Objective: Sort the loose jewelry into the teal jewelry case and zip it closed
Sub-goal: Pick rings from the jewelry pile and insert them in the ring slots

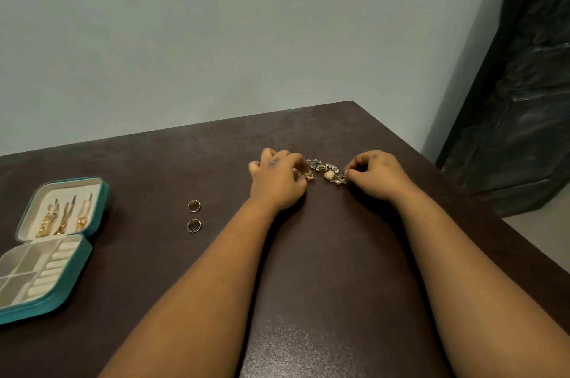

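Head view: on the dark surface (324, 269), a small heap of loose jewelry (324, 169) lies just past centre toward 1 o'clock. The left hand (277, 180) pinches a gold piece at the heap's left edge, its grip clenched on it; the right hand (374, 174) pinches pieces at the right edge. Two gold rings (194, 215) lie toward 9 o'clock. The teal jewelry case (49, 248) sits open, unzipped, at far 9 o'clock, gold chains (63, 215) in its lid.
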